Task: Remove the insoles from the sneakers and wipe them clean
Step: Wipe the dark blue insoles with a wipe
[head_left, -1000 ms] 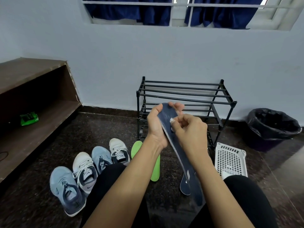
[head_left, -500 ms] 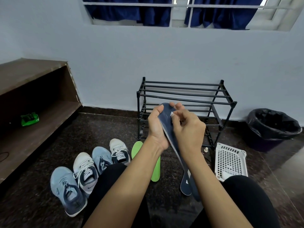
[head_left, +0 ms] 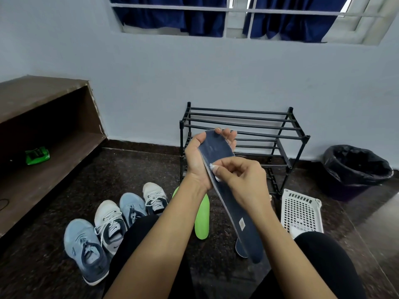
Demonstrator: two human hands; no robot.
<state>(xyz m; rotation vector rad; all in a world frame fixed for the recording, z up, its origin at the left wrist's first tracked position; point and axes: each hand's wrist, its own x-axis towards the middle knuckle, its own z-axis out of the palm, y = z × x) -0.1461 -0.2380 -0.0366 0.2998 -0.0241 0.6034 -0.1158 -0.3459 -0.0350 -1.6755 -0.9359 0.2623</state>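
My left hand point(head_left: 199, 160) grips the toe end of a dark blue insole point(head_left: 218, 147), holding it up in front of me with the heel end pointing down toward my lap. My right hand point(head_left: 241, 180) pinches a small white wipe point(head_left: 214, 168) and presses it on the insole's middle. A second dark insole point(head_left: 240, 249) lies on the floor under the held one, mostly hidden. A green insole point(head_left: 201, 219) lies on the floor between my arms. Two light blue sneakers point(head_left: 86, 249) and two white sneakers point(head_left: 109, 223) stand in a row at the left.
A black metal shoe rack point(head_left: 244, 126) stands against the wall ahead. A white perforated basket point(head_left: 301, 209) sits at its right, and a black-lined bin point(head_left: 356, 167) stands further right. A brown wooden shelf point(head_left: 43, 134) with a green packet point(head_left: 37, 155) runs along the left.
My right hand has slid the wipe down the insole from near the toe to the middle. The insole's toe end now shows bare above my fingers.
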